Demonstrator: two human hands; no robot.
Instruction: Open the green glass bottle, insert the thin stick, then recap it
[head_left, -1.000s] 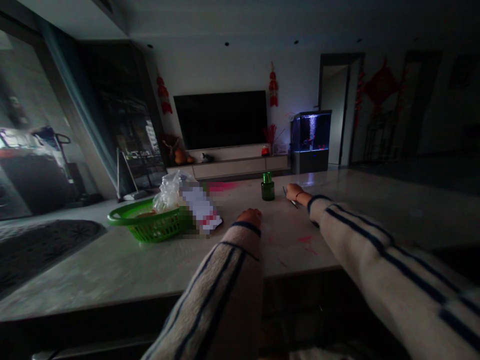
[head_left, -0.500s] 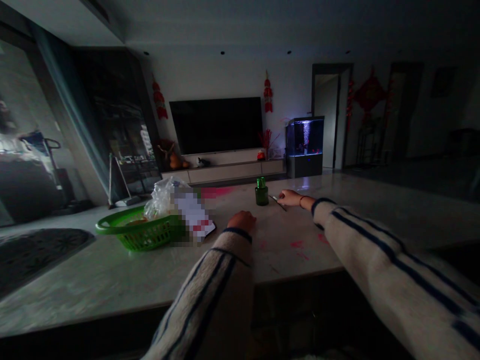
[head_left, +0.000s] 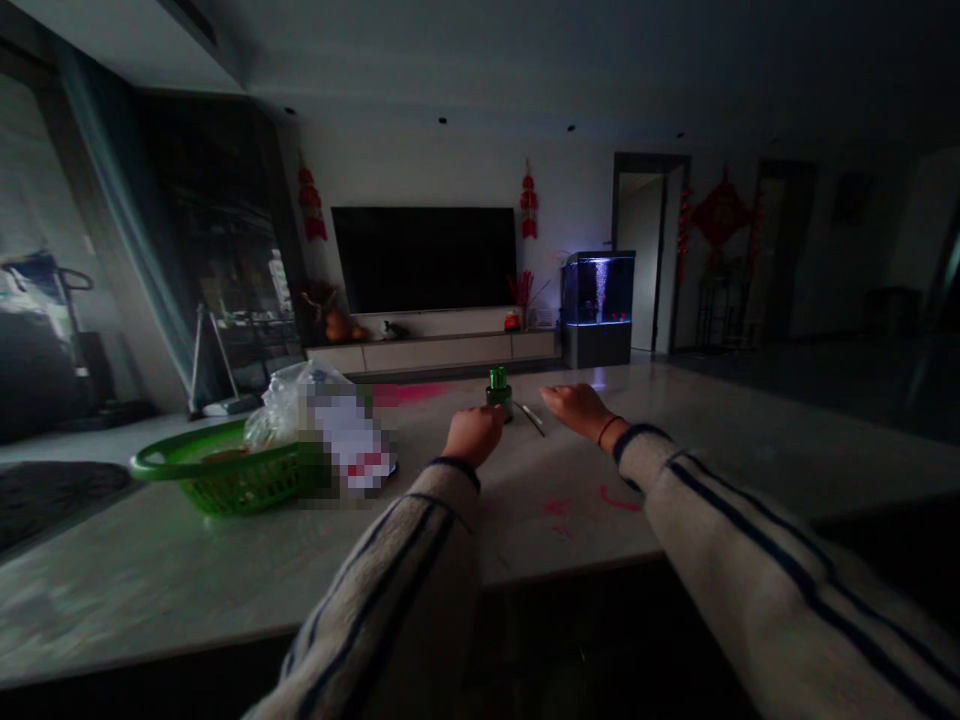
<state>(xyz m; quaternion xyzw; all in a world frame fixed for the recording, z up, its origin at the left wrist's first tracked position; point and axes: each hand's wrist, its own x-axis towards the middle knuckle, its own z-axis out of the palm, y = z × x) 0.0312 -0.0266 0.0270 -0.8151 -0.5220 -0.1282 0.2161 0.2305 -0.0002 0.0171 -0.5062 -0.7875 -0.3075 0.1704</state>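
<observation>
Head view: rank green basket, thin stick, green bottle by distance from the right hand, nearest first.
From the right hand:
1. Thin stick: just to its left.
2. Green bottle: left of the stick, partly behind the left hand.
3. Green basket: far left on the table.

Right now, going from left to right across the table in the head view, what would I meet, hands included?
Green basket, what looks like a phone, left hand, green bottle partly behind it, thin stick, right hand.

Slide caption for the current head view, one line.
Left hand near a green bottle, right hand beside a thin dark item.
</observation>
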